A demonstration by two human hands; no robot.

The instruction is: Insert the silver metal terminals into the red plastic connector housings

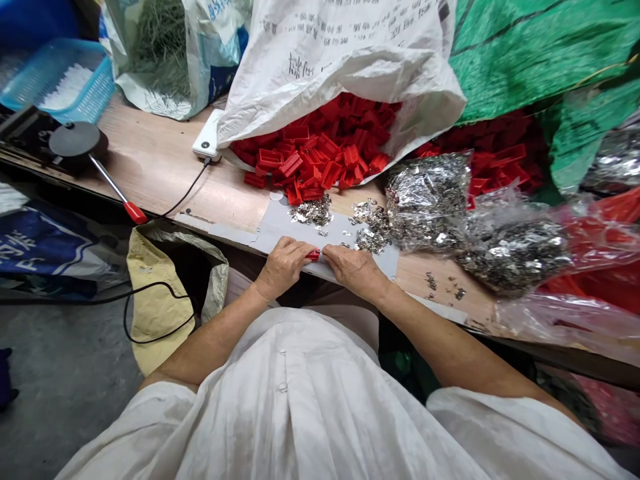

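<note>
My left hand (pixel 284 265) and my right hand (pixel 354 268) meet at the near edge of a grey card sheet (pixel 293 230) on the wooden bench. Both are closed in a pinch around one small red plastic piece (pixel 313 255) held between them. Just beyond my fingers lie loose heaps of small shiny metal clips (pixel 313 213). Behind those, a pile of red plastic pieces (pixel 320 157) spills from a white woven sack (pixel 350 60).
Clear bags of metal clips (pixel 430 197) lie right of the card, with more red parts and green sacking behind. At left are a white phone with a cable (pixel 207 140), a red-handled press (pixel 80 143), a blue basket (pixel 60 77) and an open yellow sack (pixel 160 293) under the bench.
</note>
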